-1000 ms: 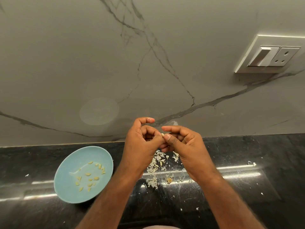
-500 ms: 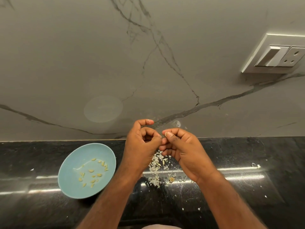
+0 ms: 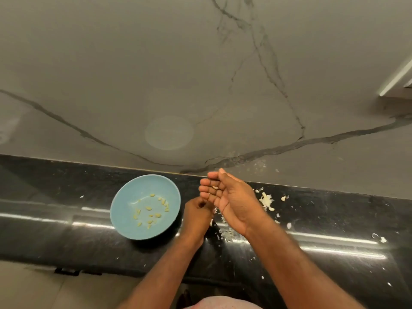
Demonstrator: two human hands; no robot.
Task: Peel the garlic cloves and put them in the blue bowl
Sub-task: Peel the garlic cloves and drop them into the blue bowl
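- The grips had parted: the right grip (image 3: 227, 197) lay open, palm up, bearing a peeled clove (image 3: 215, 187).
- The left grip (image 3: 197, 216) curled beside the blue bowl (image 3: 127, 228); contents unclear.
- Peeling seemed done.

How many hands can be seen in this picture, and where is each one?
2. The left hand is curled low beside the blue bowl; the right hand is open, palm up, right of it, with one garlic clove on its fingers.

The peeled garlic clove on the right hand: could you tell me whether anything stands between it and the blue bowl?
Only the left hand, curled beside the round blue bowl's rim, lies between it and the pale clove on the right hand.
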